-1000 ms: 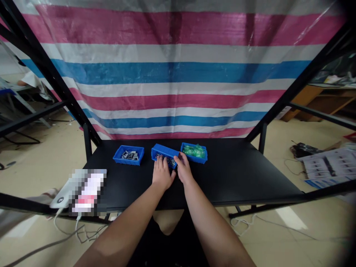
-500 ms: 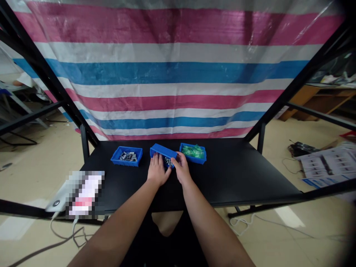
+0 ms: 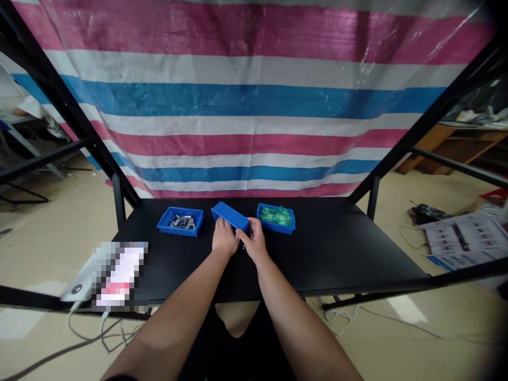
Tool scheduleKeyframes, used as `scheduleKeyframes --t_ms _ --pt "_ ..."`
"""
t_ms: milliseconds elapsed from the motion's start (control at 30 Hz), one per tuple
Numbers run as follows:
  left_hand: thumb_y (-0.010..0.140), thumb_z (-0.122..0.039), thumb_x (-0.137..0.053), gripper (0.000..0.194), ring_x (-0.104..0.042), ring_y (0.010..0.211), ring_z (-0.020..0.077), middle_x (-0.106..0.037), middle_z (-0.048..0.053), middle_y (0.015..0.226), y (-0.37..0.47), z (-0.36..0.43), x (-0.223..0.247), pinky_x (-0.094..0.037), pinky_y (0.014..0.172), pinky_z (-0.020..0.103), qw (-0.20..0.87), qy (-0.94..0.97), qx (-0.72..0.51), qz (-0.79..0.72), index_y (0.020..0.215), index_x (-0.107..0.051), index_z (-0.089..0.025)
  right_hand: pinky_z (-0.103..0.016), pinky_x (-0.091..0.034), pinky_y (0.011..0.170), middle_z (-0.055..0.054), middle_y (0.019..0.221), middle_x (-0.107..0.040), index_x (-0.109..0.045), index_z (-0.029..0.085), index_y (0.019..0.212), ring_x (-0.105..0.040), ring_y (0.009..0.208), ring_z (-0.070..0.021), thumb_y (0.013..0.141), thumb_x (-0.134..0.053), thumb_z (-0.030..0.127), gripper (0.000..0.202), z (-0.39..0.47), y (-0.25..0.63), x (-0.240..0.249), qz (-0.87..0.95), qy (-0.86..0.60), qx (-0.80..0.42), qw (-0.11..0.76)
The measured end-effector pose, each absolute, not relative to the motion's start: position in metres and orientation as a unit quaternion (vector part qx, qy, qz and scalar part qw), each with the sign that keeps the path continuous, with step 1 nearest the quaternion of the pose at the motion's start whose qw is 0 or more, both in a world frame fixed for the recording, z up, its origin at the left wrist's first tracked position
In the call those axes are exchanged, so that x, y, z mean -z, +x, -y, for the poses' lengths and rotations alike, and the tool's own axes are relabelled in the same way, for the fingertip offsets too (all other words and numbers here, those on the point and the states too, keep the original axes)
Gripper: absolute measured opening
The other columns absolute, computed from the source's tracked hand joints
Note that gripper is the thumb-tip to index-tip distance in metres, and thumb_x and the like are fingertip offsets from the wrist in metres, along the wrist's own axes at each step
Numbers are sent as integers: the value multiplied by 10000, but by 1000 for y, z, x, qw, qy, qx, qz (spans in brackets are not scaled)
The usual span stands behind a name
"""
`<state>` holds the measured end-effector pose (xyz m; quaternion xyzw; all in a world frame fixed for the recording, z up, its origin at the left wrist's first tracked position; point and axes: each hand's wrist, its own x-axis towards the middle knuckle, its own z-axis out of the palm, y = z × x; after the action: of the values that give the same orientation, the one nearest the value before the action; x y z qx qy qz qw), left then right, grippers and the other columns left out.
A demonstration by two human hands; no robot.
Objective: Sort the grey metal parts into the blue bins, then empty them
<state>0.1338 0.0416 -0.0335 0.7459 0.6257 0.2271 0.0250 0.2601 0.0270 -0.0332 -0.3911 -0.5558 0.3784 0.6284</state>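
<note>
The tilted blue bin point(image 3: 231, 215) is at the far middle of the black table point(image 3: 317, 254), between the left-hand bin point(image 3: 166, 218) of grey metal pieces point(image 3: 183, 222) and the right-hand bin point(image 3: 287, 229) of green packets point(image 3: 274, 214). Its long axis slants from far left to near right, one end pointing to the far left and the other towards the right-hand bin; it is tipped up, a flat blue side turned upward and its open mouth facing near and down. The right hand point(image 3: 254, 241) has thumb and fingers clamped on its near-right end. The left hand point(image 3: 225, 238) reaches under its near edge with fingers close together; the tips are hidden, so I cannot tell whether they grip anything. A small shiny piece point(image 3: 243, 246) shows between the hands.
</note>
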Motion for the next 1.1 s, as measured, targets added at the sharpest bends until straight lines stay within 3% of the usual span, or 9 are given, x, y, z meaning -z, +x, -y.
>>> scheduleKeyframes --t_ms 533,867,1100 --pt "989 -378 -382 600 -358 1445 398 -473 281 1489 140 -39 29 -273 1211 524 0 734 -208 -647 1414 -474 36 -427 -510 965 -83 1159 -620 -454 241 1284 -631 1036 -244 945 -613 469 439 -18 253 30 568 -462 -306 609" --pt "1002 -279 -367 445 -456 1299 393 -626 214 1324 139 -31 15 -252 1153 561 -26 782 -126 -610 1303 -615 -65 -450 -497 963 -100 1186 -585 -429 229 1310 -608 1050 -261 943 -604 455 466 -14 253 29 620 -453 -265 583" --pt "1003 -250 -367 461 -452 1324 392 -614 224 1367 140 -31 15 -227 1163 559 -27 791 -113 -601 1358 -592 -61 -478 -473 1034 -121 1259 -553 -400 225 1334 -583 1141 -275 949 -588 435 477 -14 252 29 636 -447 -255 575"
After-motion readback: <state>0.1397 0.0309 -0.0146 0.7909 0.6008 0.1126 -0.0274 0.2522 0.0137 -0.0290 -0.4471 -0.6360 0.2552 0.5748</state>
